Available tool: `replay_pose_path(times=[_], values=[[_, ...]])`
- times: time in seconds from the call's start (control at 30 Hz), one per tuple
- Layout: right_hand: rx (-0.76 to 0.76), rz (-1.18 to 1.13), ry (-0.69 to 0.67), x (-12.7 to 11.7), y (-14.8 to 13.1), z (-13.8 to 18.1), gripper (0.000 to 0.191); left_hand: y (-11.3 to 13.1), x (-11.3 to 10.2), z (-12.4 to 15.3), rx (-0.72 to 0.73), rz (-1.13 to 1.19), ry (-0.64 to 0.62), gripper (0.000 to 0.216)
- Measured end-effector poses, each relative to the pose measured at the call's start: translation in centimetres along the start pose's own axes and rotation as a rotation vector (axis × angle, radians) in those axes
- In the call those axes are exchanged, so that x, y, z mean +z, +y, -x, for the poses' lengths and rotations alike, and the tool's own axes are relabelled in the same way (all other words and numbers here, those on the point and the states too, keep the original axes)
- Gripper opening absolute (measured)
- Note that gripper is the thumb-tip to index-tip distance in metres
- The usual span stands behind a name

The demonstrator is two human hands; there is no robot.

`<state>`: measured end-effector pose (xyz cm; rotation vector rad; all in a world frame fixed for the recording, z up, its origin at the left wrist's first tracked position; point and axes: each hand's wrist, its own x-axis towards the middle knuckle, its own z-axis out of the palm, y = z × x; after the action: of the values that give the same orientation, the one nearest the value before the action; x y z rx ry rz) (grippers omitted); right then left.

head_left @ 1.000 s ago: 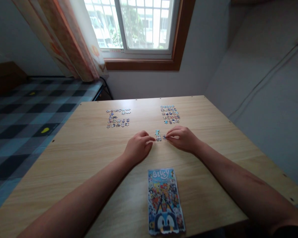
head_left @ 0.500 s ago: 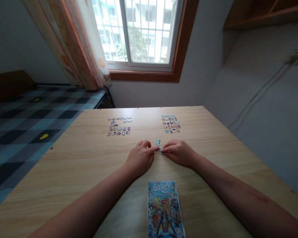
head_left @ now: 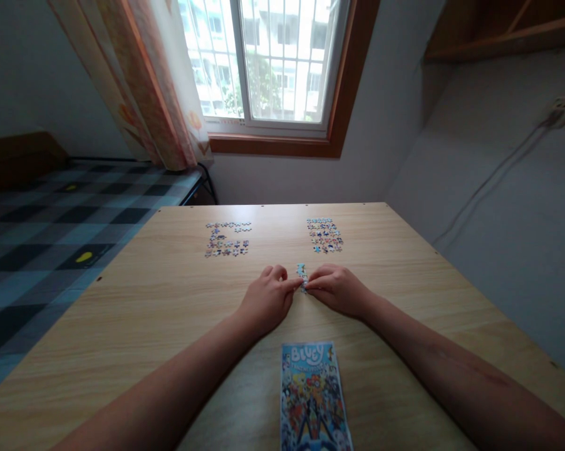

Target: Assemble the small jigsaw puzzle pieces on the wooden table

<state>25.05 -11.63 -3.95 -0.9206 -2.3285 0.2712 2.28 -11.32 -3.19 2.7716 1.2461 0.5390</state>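
Note:
A small strip of joined jigsaw puzzle pieces (head_left: 301, 270) lies on the table between my hands. From the left, my left hand (head_left: 269, 295) reaches in with its index finger against the lower pieces and its other fingers curled. On the other side my right hand (head_left: 337, 287) has thumb and fingers closed in a pinch at the strip's lower end. The piece between the fingertips is mostly hidden. Nearer to me lies a printed picture sheet (head_left: 314, 394) with "BLUEY" across its top.
Loose puzzle pieces lie in rows at the back left (head_left: 227, 252) and in a tighter group at the back right (head_left: 325, 239). The wooden table (head_left: 146, 300) meets a bed with a checked cover (head_left: 99, 213) on the left. A window (head_left: 282, 69) is ahead.
Both hands stay at the strip in almost the same pose. The whole view has shifted very slightly.

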Motion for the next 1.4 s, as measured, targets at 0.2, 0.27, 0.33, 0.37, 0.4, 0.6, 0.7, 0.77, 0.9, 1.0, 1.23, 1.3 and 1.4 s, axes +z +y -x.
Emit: replay_pose_path(times=[0.2, 0.27, 0.33, 0.37, 0.4, 0.6, 0.7, 0.77, 0.9, 1.0, 1.23, 1.3, 1.4], values=[[0.072, -0.066, 0.013, 0.4, 0.5, 0.1, 0.014, 0.0, 0.0, 0.0, -0.008, -0.005, -0.005, 0.033], [0.089, -0.088, 0.013, 0.5, 0.5, 0.1, 0.014, 0.0, 0.1, 0.0, -0.009, -0.006, -0.006, 0.033], [0.105, -0.107, 0.009, 0.5, 0.5, 0.1, 0.013, 0.0, 0.1, 0.1, -0.01, -0.007, -0.004, 0.033], [0.114, -0.113, 0.008, 0.5, 0.5, 0.1, 0.012, 0.0, 0.1, 0.1, -0.009, -0.007, -0.004, 0.033], [0.123, -0.116, 0.008, 0.5, 0.5, 0.1, 0.012, 0.0, 0.1, 0.1, -0.009, -0.006, -0.003, 0.033], [0.18, -0.112, -0.023, 0.3, 0.1, -0.2, 0.012, 0.1, 0.1, 0.0, 0.0, -0.013, 0.001, 0.033], [0.179, -0.113, -0.021, 0.3, 0.0, -0.2, 0.012, 0.1, 0.1, 0.1, 0.005, -0.016, 0.005, 0.033], [0.172, -0.115, -0.008, 0.3, 0.1, -0.1, 0.012, 0.1, 0.0, 0.1, 0.006, -0.015, 0.004, 0.032], [0.165, -0.105, -0.001, 0.4, 0.2, 0.1, 0.015, 0.1, -0.1, 0.0, -0.001, -0.012, 0.004, 0.032], [0.155, -0.073, -0.017, 0.4, 0.1, 0.0, 0.016, 0.1, 0.0, 0.0, -0.004, -0.007, -0.002, 0.032], [0.161, 0.082, -0.066, 0.1, -1.1, -0.2, 0.018, 0.2, -0.1, 0.0, -0.006, -0.014, -0.008, 0.033], [0.203, 0.101, -0.075, 0.0, -1.7, -0.3, 0.018, 0.3, -0.2, 0.0, -0.005, -0.016, -0.01, 0.033], [0.264, 0.128, -0.086, 0.0, -2.3, -0.5, 0.019, 0.3, -0.2, 0.0, -0.007, -0.024, -0.009, 0.033]])
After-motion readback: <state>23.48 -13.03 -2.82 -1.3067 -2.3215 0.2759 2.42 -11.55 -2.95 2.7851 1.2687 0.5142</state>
